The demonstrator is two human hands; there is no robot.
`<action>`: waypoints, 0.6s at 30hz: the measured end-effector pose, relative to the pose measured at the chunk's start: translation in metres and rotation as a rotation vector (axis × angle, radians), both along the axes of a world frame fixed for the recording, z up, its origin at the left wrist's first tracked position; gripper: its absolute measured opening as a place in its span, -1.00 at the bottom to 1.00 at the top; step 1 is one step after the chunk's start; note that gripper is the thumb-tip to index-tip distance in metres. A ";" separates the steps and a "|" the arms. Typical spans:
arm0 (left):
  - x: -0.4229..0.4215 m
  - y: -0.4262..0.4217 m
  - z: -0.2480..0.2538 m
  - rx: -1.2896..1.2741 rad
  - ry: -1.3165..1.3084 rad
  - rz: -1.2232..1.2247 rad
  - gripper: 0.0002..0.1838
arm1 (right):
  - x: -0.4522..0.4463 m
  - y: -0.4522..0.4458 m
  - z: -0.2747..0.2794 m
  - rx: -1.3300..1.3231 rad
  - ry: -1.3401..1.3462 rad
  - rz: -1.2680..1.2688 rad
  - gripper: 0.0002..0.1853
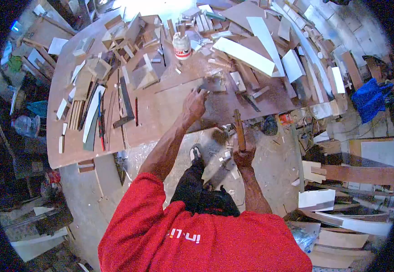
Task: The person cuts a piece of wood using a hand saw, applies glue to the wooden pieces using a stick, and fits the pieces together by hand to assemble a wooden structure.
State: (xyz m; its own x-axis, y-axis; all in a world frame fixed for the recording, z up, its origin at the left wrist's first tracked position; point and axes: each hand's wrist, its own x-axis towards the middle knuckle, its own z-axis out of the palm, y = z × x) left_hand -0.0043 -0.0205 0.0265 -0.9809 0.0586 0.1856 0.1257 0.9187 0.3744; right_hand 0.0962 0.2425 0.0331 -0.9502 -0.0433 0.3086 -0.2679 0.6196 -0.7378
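Note:
My left hand point(194, 105) is over the front part of the wooden worktable point(151, 127), its fingers curled together near a dark smudge on the surface. What they hold, if anything, I cannot make out. Just off the table's front edge, my right hand point(244, 155) is closed around a narrow brown wooden strip point(239, 129) that points up towards the tabletop. A white tub point(182, 46) with red lettering stands farther back on the table. Left of my left hand lie a red pencil-like stick point(136, 111) and a dark try square point(125, 102).
Wood offcuts and white-faced boards point(244, 55) crowd the table's back and right. Wooden frames point(124, 38) sit at the back left. More boards point(360, 174) are stacked on the floor at right, below a blue cloth point(370, 100). My foot point(196, 153) is under the table edge.

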 end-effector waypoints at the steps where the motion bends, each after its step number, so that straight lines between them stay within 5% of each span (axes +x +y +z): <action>1: 0.000 -0.004 -0.003 0.023 -0.043 0.005 -0.71 | -0.007 -0.006 -0.001 0.052 -0.051 -0.010 -0.56; 4: -0.009 -0.013 -0.008 0.080 -0.121 0.026 -0.79 | -0.025 -0.018 0.004 0.180 0.000 0.084 -0.63; 7: -0.017 -0.027 -0.010 0.180 -0.239 0.087 -0.72 | -0.048 -0.046 0.016 0.353 0.224 0.070 -0.46; 9: -0.011 -0.030 -0.015 0.811 -0.175 -0.016 -0.76 | -0.061 -0.056 0.018 0.359 0.221 0.103 -0.43; 10: -0.005 -0.027 0.003 0.807 -0.178 -0.013 -0.76 | -0.065 -0.060 0.019 0.368 0.230 0.140 -0.41; 12: 0.009 -0.018 0.058 1.454 -0.394 0.136 -0.77 | -0.072 -0.071 0.015 0.372 0.041 0.170 -0.34; 13: 0.013 -0.020 0.057 1.544 -0.335 0.045 -0.73 | -0.079 -0.075 0.004 0.378 0.136 0.182 -0.30; 15: 0.011 -0.028 0.057 1.541 -0.379 0.053 -0.70 | -0.084 -0.079 -0.006 0.384 0.227 0.201 -0.25; 18: 0.011 -0.033 0.059 1.494 -0.459 0.106 -0.66 | -0.083 -0.086 0.001 0.396 0.024 0.271 -0.10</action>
